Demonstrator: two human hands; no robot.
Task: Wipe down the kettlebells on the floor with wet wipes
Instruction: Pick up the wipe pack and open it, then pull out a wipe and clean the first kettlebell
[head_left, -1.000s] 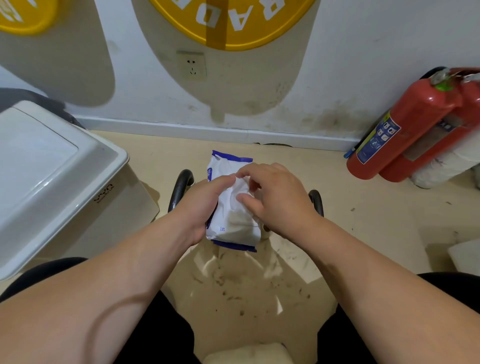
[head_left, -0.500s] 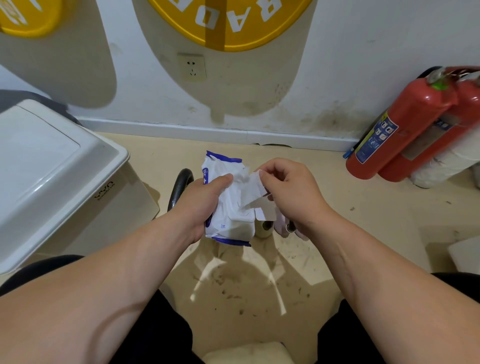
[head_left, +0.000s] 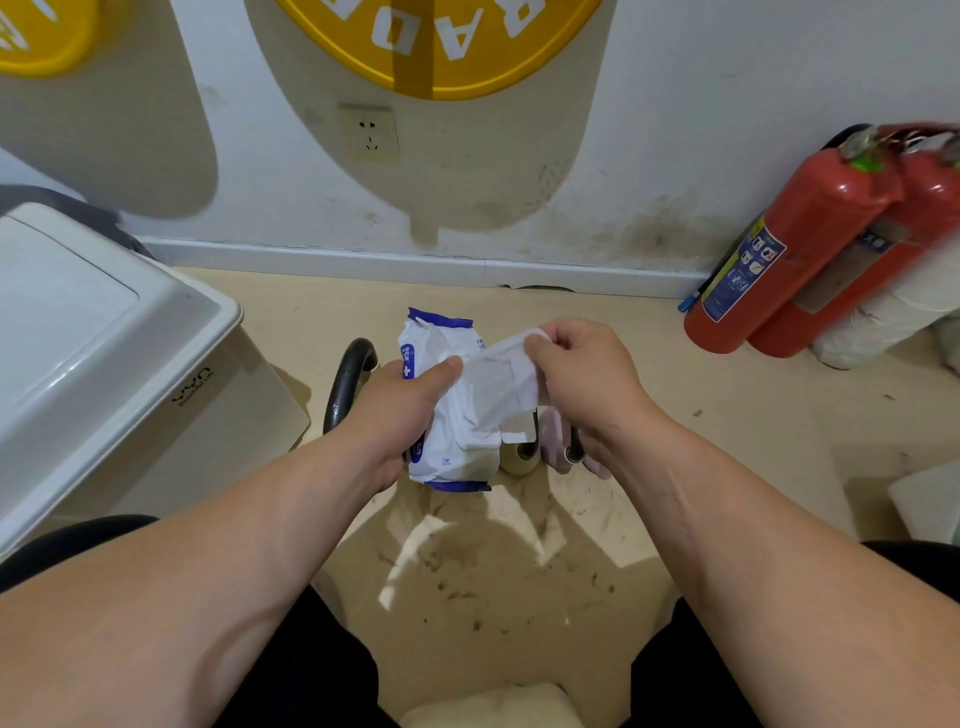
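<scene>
gripping pack (head_left: 452, 447) in left hand (head_left: 400, 410), pinching half-out wipe (head_left: 498, 374) in right hand (head_left: 582, 374). pin pack, pull slow, steady.

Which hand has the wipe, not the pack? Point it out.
The right hand: its fingers pinch the wipe that sticks out of the pack. The left hand grips only the pack, thumb across its top.
</scene>
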